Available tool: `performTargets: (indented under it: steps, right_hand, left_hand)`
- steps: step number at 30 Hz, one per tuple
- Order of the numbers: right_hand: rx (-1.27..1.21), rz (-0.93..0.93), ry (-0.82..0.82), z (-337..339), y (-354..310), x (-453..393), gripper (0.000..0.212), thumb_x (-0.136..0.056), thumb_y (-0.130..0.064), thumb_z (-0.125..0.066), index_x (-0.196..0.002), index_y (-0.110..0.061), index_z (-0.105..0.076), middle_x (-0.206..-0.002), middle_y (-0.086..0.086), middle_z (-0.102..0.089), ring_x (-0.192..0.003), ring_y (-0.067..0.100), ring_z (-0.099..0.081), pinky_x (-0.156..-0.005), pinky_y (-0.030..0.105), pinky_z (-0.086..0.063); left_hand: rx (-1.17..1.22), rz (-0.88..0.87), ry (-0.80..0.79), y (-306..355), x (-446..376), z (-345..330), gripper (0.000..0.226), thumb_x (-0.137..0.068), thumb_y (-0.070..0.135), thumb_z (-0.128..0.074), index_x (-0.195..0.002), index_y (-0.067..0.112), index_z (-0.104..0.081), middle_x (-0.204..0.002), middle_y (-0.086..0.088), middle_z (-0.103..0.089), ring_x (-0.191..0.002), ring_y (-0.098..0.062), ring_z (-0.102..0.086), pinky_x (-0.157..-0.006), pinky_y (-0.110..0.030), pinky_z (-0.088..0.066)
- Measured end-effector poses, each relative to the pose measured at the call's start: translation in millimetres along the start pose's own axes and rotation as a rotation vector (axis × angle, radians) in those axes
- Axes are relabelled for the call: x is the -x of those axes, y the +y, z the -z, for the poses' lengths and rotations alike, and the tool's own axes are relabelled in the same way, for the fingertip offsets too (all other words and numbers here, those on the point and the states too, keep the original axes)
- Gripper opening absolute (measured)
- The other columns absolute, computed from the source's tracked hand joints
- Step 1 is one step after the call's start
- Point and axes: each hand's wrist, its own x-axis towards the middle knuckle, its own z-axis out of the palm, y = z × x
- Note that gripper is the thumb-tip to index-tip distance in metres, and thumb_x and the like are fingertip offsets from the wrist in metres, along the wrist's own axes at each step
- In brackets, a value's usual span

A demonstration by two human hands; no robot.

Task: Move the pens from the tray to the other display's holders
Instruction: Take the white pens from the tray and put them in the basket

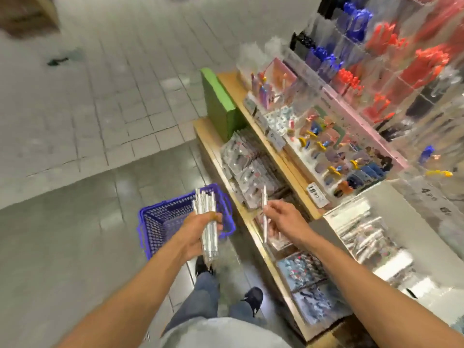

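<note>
My left hand [198,232] grips a bundle of several clear white pens [207,217], held upright over the floor beside the shelf. My right hand [281,217] pinches a single white pen [264,212], tip down, just in front of the wooden shelf edge. The clear acrylic pen holders [351,61] rise at the upper right, filled with blue, red and black pens. The frame is blurred by motion, so fine detail is lost.
A blue plastic basket [160,222] stands on the tiled floor below my left hand. The stepped wooden display [276,156] carries packaged stationery, novelty pens and price tags. A green box [218,101] sits at its far end. My feet are below.
</note>
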Motion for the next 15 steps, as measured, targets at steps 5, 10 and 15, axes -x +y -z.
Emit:
performTargets:
  steps: [5, 10, 15]
  right_hand:
    - [0.051, -0.035, -0.117, -83, -9, -46, 0.027, -0.1, -0.02, -0.05, -0.075, -0.014, -0.055, -0.05, 0.007, -0.055, -0.042, 0.024, -0.052, -0.037, 0.022, -0.036]
    - [0.109, -0.051, -0.188, -163, -5, -88, 0.013, -0.096, -0.017, -0.055, -0.087, -0.012, -0.062, -0.061, 0.006, -0.06, -0.048, 0.02, -0.057, -0.043, 0.029, -0.046]
    - [0.166, -0.115, -0.176, -235, 6, -129, 0.013, -0.093, -0.015, -0.059, -0.081, -0.016, -0.062, -0.07, 0.01, -0.06, -0.054, 0.017, -0.057, -0.057, 0.036, -0.052]
  left_hand:
    - [0.123, -0.039, 0.169, -5, 4, 89, 0.015, -0.09, 0.001, -0.063, -0.104, 0.005, -0.06, -0.078, -0.007, -0.063, -0.06, -0.016, -0.061, -0.051, -0.023, -0.052]
    - [0.19, -0.007, 0.275, -11, -13, 164, 0.023, -0.091, -0.002, -0.061, -0.114, 0.0, -0.06, -0.087, -0.013, -0.063, -0.069, -0.021, -0.059, -0.065, -0.031, -0.051]
    - [0.151, 0.033, 0.307, -18, -51, 232, 0.029, -0.087, -0.003, -0.065, -0.116, -0.008, -0.065, -0.106, -0.023, -0.069, -0.08, -0.026, -0.064, -0.082, -0.037, -0.055]
